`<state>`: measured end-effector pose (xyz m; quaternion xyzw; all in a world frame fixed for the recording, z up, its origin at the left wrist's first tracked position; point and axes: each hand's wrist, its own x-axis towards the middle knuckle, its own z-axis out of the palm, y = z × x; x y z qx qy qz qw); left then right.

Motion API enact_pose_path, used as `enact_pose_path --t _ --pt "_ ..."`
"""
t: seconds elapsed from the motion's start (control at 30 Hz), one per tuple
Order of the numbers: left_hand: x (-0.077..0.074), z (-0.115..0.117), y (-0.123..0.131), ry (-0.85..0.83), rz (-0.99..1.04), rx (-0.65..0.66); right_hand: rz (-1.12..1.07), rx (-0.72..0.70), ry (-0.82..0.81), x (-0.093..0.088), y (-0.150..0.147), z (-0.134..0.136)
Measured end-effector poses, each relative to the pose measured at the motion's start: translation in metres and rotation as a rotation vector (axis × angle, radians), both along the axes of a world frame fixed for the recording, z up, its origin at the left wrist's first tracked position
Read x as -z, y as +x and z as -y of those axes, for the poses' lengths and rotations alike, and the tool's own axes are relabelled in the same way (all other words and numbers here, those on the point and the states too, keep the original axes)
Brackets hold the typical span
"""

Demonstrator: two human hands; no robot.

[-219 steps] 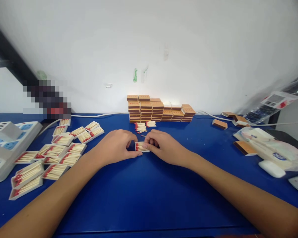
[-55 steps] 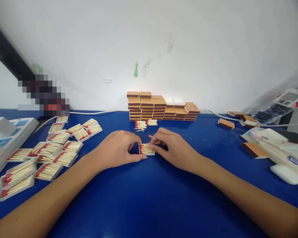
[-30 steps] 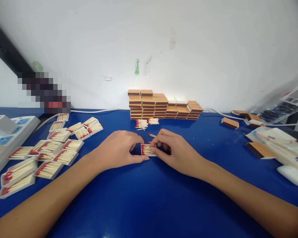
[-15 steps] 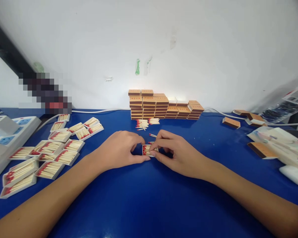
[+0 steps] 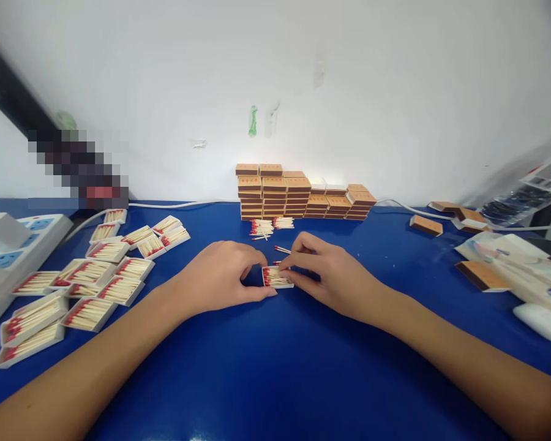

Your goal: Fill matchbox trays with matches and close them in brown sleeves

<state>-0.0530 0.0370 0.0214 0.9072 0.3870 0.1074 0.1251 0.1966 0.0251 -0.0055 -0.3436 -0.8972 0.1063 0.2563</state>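
A small white tray of red-tipped matches lies on the blue table between my hands. My left hand holds the tray's left end between thumb and fingers. Thumb and fingertips of my right hand are bent together over the tray's right end, touching the matches there; whether a match is pinched between them is too small to tell. A few loose matches lie just behind the tray, partly hidden by my right hand. Farther back are two small heaps of matches.
Stacked matchboxes stand against the wall. Several filled match trays lie at the left, beside a white power strip. At the right are loose matchboxes, a plastic packet and a white object. A cable runs along the wall.
My right hand has risen slightly and shifted back from the tray, so more of the matches in it show. My left hand stays at the tray's left end.
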Motion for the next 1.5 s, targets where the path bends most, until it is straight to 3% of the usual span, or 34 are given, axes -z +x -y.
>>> enact_pose_path --t 0.17,0.37,0.57,0.77,0.9,1.1,1.37,1.5 --pt "-0.001 0.000 0.001 0.004 0.001 0.009 0.045 -0.082 0.011 -0.003 0.002 0.002" --pt "-0.002 -0.001 -0.001 0.007 0.003 0.001 -0.006 0.142 0.008 -0.003 0.009 -0.008" --pt "-0.002 0.000 -0.001 0.004 0.000 0.009 0.034 0.171 -0.202 0.002 0.010 -0.017" --pt "-0.002 0.000 -0.001 0.026 -0.010 -0.003 0.093 0.245 -0.159 -0.005 0.011 -0.014" --pt "-0.002 0.001 0.000 0.037 -0.011 -0.017 0.048 0.212 -0.118 -0.011 0.004 -0.002" --pt "-0.003 0.000 0.000 0.029 0.004 0.004 0.154 0.138 -0.120 -0.012 -0.010 0.016" --pt "-0.002 0.001 -0.001 0.017 0.007 0.016 -0.020 0.142 -0.214 -0.009 -0.006 0.011" --pt "0.000 0.003 0.001 0.020 0.011 0.033 -0.095 0.294 -0.118 -0.001 -0.005 -0.003"
